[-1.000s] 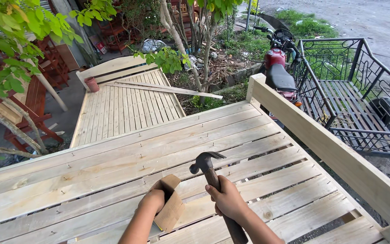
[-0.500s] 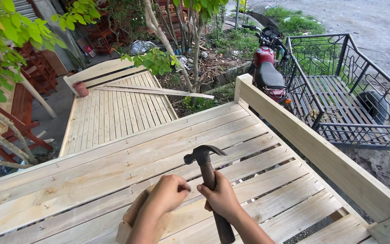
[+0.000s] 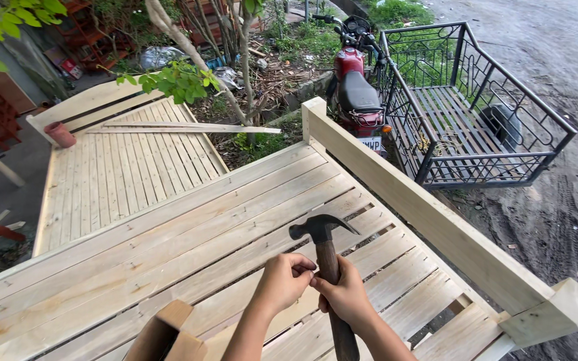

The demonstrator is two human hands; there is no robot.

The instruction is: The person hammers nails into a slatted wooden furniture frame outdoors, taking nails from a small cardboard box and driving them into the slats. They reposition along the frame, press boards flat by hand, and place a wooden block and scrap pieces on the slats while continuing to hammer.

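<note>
My right hand (image 3: 348,299) grips the wooden handle of a claw hammer (image 3: 323,230), whose dark head points up over the pale slatted wooden platform (image 3: 168,234). My left hand (image 3: 285,281) is right beside it. Its fingertips are pinched together against my right hand's fingers at the handle, and nothing shows between them. A small wooden block (image 3: 164,335) stands at the bottom edge, left of my left forearm, with neither hand on it.
A thick side rail (image 3: 429,220) with end posts borders the platform on the right. A second slatted frame (image 3: 118,174) lies behind, with a loose slat and a reddish pot on it. A red motorcycle (image 3: 354,87) with a black metal sidecar (image 3: 476,107) is parked beyond, next to trees.
My left hand let go of the wooden block it held and moved right to meet my right hand at the hammer handle. The block now rests at the lower left.
</note>
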